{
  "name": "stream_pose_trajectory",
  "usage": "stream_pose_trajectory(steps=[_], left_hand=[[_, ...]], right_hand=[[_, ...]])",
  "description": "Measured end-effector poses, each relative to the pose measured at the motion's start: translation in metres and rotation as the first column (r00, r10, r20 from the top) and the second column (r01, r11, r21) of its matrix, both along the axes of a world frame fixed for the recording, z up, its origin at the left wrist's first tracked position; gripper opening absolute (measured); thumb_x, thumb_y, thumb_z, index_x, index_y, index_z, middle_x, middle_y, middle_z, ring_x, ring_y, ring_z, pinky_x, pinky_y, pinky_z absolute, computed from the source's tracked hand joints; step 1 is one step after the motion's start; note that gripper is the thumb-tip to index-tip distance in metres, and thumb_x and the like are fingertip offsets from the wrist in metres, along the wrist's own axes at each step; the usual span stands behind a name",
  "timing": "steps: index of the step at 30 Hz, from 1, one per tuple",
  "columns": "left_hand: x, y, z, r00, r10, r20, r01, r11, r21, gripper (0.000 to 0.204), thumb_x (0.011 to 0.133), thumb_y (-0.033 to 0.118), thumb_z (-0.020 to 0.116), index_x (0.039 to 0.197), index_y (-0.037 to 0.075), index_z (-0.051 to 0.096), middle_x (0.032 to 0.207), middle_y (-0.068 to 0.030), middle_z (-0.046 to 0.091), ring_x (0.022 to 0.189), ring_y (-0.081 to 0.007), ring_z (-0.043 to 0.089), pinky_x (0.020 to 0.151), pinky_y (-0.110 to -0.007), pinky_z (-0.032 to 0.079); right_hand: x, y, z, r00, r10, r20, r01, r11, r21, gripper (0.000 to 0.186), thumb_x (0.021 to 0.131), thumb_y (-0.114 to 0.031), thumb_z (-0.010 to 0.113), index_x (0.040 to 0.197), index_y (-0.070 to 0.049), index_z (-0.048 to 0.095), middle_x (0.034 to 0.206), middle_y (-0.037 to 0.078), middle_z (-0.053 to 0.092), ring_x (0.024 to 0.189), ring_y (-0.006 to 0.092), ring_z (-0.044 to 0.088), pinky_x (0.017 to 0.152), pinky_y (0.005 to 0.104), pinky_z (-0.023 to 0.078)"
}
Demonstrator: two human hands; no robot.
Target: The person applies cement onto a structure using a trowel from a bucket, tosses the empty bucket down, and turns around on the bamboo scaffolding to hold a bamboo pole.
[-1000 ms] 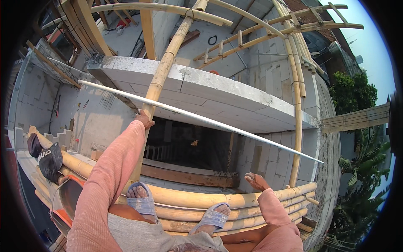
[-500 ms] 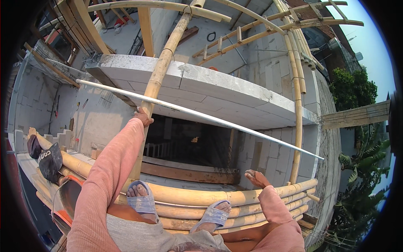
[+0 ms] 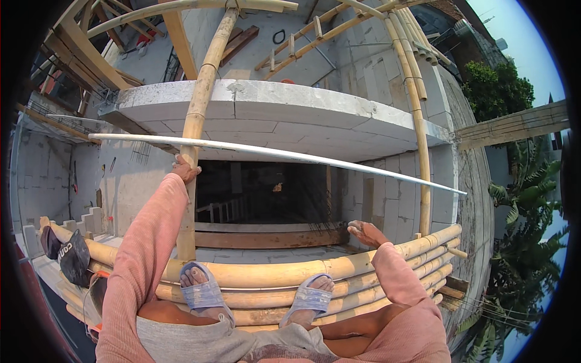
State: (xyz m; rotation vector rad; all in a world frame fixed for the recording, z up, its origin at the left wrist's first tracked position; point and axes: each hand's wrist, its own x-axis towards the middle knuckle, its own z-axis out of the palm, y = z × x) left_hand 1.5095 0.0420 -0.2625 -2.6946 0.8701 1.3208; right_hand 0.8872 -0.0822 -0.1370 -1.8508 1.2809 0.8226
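Note:
My left hand (image 3: 186, 170) is wrapped round an upright-running bamboo pole (image 3: 196, 112), just below where a long thin white pipe (image 3: 290, 155) crosses it. The pipe slants down to the right and also passes over a second bamboo pole (image 3: 422, 154). Held in the air, my right hand (image 3: 368, 233) has loosely bent fingers set apart and nothing visible in them. It is nearest to the row of thick bamboo poles (image 3: 272, 275) under my feet. Both feet, in blue-grey slide sandals (image 3: 207, 291), stand on those poles.
Beneath me a deep dark opening (image 3: 260, 187) lies between the bamboo and a pale block wall (image 3: 272, 100). A bamboo ladder (image 3: 315, 39) leans beyond the wall. Dark caps (image 3: 74, 257) hang on the bamboo at left. A concrete beam (image 3: 514, 126) juts out at right.
My view has tilted, so the pipe and wall now look more level. My left hand keeps its grip on the bamboo pole. The right hand stays raised, slightly shifted.

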Motion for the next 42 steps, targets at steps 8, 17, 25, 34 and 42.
stream_pose_trajectory(steps=[8, 17, 25, 34, 42], left_hand=[[-0.004, -0.002, -0.012, 0.999, -0.025, 0.024, 0.026, 0.999, -0.043, 0.113, 0.094, 0.060, 0.056, 0.156, -0.005, -0.013, 0.158, -0.0428, 0.015, 0.147, -0.0530, 0.027, 0.122, -0.050, 0.028], [-0.015, -0.008, 0.006, 1.000, -0.007, 0.029, 0.006, 0.999, 0.032, 0.118, 0.091, 0.055, 0.065, 0.157, -0.001, -0.015, 0.161, -0.0388, 0.014, 0.148, -0.0509, 0.028, 0.122, -0.051, 0.029], [-0.006, -0.005, -0.004, 1.000, 0.027, 0.007, -0.027, 1.000, 0.016, 0.119, 0.088, 0.053, 0.069, 0.158, 0.003, -0.012, 0.162, -0.0346, 0.013, 0.148, -0.0502, 0.026, 0.122, -0.052, 0.029], [-0.001, 0.002, -0.005, 0.997, 0.082, -0.008, -0.081, 0.995, 0.066, 0.117, 0.088, 0.053, 0.068, 0.160, 0.007, -0.012, 0.163, -0.0347, 0.012, 0.149, -0.0490, 0.026, 0.122, -0.054, 0.026], [-0.005, -0.003, -0.010, 0.998, 0.065, -0.004, -0.065, 0.997, 0.037, 0.116, 0.087, 0.052, 0.067, 0.160, 0.007, -0.011, 0.162, -0.0345, 0.014, 0.150, -0.0487, 0.025, 0.122, -0.053, 0.026]], right_hand=[[-0.023, 0.003, -0.005, 0.989, -0.148, 0.020, 0.148, 0.989, 0.002, 0.047, 0.104, -0.045, 0.048, 0.132, -0.009, 0.062, 0.129, 0.020, 0.066, 0.121, 0.0423, 0.060, 0.103, 0.0476, 0.047], [-0.020, 0.007, 0.003, 1.000, -0.007, -0.004, 0.007, 0.999, -0.046, 0.047, 0.104, -0.045, 0.047, 0.133, -0.011, 0.061, 0.129, 0.020, 0.066, 0.122, 0.0428, 0.059, 0.103, 0.0488, 0.046], [-0.069, 0.010, -0.047, 0.991, 0.004, 0.135, 0.012, 0.993, -0.120, 0.022, 0.102, -0.025, 0.057, 0.105, -0.004, 0.065, 0.096, 0.014, 0.066, 0.085, 0.0331, 0.056, 0.081, 0.0378, 0.047], [-0.090, 0.012, -0.087, 0.976, -0.052, 0.211, 0.055, 0.998, -0.009, 0.020, 0.102, -0.018, 0.057, 0.109, 0.000, 0.063, 0.095, 0.005, 0.063, 0.085, 0.0146, 0.055, 0.079, 0.0284, 0.046], [-0.023, 0.009, -0.010, 0.993, -0.002, 0.121, 0.010, 0.997, -0.070, 0.041, 0.102, -0.044, 0.047, 0.114, -0.008, 0.064, 0.110, 0.022, 0.068, 0.108, 0.0445, 0.062, 0.092, 0.0468, 0.047]])
